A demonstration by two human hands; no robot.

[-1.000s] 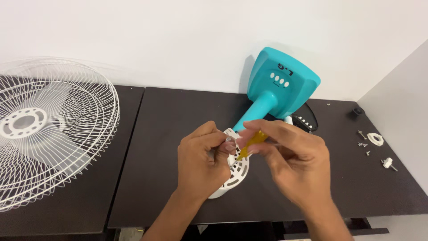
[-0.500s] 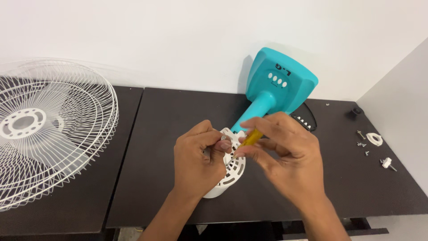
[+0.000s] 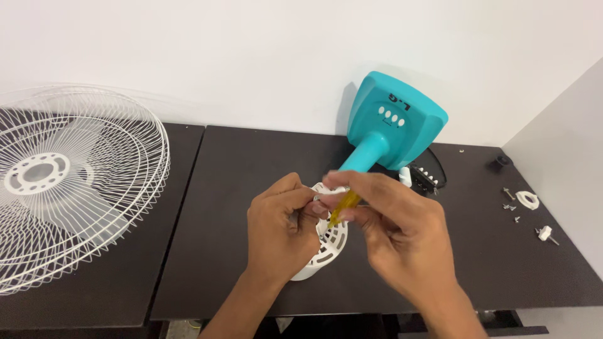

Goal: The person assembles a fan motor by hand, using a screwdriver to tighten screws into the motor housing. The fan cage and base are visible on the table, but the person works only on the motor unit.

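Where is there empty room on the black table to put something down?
The widest bare patch lies between the white wire fan guard and the left hand. Another lies right of the right hand, before the screws and small white parts. Around the teal fan base it is crowded.

The left hand covers most of the white slotted plastic motor cover, and only its lower right part shows. The yellow translucent screwdriver handle shows briefly between the fingers of the right hand; its tip is hidden. The round white wire fan guard is cut off at the left edge. The small white and metal parts on the dark surface are too small to identify.
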